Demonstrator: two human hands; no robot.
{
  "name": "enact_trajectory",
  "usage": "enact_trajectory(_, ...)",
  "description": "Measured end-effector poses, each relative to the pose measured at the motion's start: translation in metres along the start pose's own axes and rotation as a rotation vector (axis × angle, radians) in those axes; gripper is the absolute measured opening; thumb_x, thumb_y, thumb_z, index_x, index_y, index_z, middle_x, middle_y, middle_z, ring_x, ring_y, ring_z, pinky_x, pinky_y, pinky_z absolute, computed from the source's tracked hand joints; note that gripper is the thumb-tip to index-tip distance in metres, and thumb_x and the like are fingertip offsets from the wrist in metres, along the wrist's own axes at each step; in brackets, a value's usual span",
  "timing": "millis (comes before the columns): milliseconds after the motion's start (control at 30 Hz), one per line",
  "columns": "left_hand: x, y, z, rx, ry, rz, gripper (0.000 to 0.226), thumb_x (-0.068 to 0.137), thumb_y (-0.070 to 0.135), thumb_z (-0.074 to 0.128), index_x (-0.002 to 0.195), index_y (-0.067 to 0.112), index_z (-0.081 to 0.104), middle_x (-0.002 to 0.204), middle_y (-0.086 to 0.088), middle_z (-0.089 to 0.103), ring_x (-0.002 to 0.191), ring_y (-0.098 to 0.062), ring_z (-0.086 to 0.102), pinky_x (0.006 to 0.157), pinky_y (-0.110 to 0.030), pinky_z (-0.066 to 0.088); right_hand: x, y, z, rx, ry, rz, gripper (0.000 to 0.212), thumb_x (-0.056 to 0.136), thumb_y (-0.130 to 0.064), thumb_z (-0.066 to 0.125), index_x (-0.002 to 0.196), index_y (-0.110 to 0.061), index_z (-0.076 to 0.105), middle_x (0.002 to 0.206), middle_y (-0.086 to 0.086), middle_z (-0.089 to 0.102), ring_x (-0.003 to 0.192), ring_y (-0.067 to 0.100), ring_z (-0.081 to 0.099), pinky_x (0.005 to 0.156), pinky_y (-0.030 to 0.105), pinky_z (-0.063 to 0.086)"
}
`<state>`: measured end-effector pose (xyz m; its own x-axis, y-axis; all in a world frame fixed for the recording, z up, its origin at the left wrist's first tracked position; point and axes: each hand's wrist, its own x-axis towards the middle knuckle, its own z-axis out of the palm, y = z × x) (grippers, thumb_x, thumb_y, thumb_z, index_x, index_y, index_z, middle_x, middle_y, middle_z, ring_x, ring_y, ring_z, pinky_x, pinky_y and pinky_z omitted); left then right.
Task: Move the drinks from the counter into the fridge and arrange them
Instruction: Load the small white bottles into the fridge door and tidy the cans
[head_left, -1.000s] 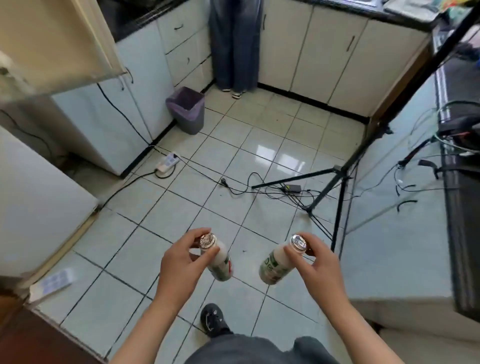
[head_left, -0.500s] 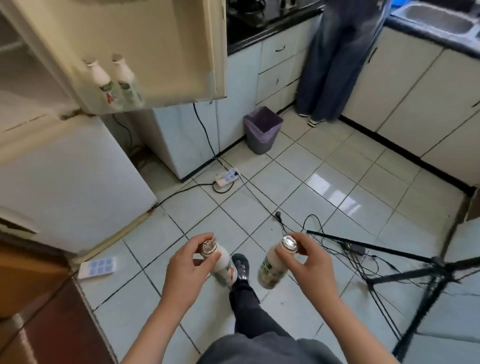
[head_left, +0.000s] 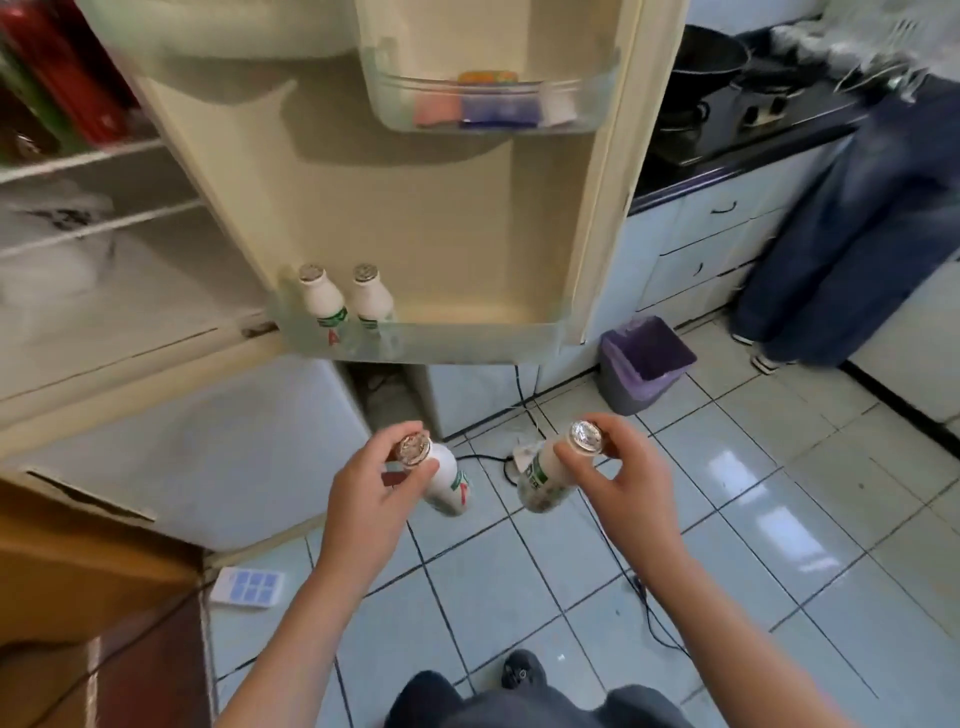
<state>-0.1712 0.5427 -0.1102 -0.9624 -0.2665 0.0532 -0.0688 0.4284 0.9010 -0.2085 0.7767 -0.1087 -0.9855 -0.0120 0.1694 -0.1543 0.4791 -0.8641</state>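
Both drinks travelled w/ me to the fridge (head_left: 182, 441): left bottle (head_left: 448, 480) hangs pinched by its cap in my left hand (head_left: 366, 501), right bottle (head_left: 541, 483) the same in my right hand (head_left: 631, 491), over the floor (head_left: 779, 519). Ahead now is the lower door shelf (head_left: 467, 340), w/ two bottles (head_left: 324, 304) at its left end and free room beside them.

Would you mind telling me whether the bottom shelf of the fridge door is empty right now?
No, two white bottles stand side by side at the left end of the bottom door shelf.
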Motion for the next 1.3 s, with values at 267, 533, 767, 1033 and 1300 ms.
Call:
enact_trajectory(267,0.105,0.024,-0.017,-0.026,0.060,0.146,0.039,0.088,0.019,0.067,0.105,0.052,0.053,0.103,0.022,0.064,0.089,0.007,0.060,0.073,-0.003,0.041,0.103,-0.037,0.033,-0.008,0.218,-0.146,0.024,0.080,-0.050,0.058,0.097,-0.033,0.056,0.090,-0.018,0.060,0.088,0.008,0.057,0.076,0.030,0.050)
enact_trajectory(533,0.197,0.042,-0.016,-0.054,-0.042,0.280,0.040,0.090,0.019,0.062,0.114,0.048,0.051,0.116,0.010,0.064,0.105,-0.006,0.060,0.089,-0.022,0.046,0.171,-0.061,0.054,-0.107,0.372,-0.126,0.034,0.081,-0.046,0.063,0.104,-0.022,0.061,0.092,-0.015,0.057,0.087,0.005,0.050,0.076,0.026,0.042)
enact_trajectory(767,0.243,0.030,-0.005,0.112,-0.245,0.322,0.040,0.092,0.014,0.060,0.131,0.018,0.053,0.124,0.003,0.059,0.114,-0.015,0.055,0.098,-0.029,0.042,0.197,-0.047,0.085,-0.278,0.286,-0.072,0.030,0.083,-0.036,0.069,0.105,-0.016,0.063,0.093,-0.016,0.054,0.088,0.007,0.046,0.075,0.022,0.032)
enact_trajectory(1033,0.260,0.012,-0.002,0.293,-0.424,0.374,0.043,0.092,0.019,0.060,0.134,0.020,0.051,0.131,0.002,0.056,0.117,-0.015,0.054,0.097,-0.023,0.038,0.205,-0.029,0.104,-0.382,0.129,-0.018,0.038,0.085,-0.039,0.065,0.116,-0.017,0.062,0.104,-0.004,0.067,0.101,0.017,0.055,0.077,0.022,0.034)
enact_trajectory(1300,0.260,0.000,0.007,0.248,-0.449,0.386,0.040,0.091,0.019,0.060,0.131,0.024,0.053,0.127,0.007,0.055,0.115,-0.011,0.053,0.095,-0.023,0.040,0.200,-0.020,0.118,-0.429,0.070,-0.028,0.044,0.086,-0.041,0.065,0.123,-0.017,0.060,0.109,-0.001,0.068,0.105,0.020,0.056,0.079,0.020,0.034)
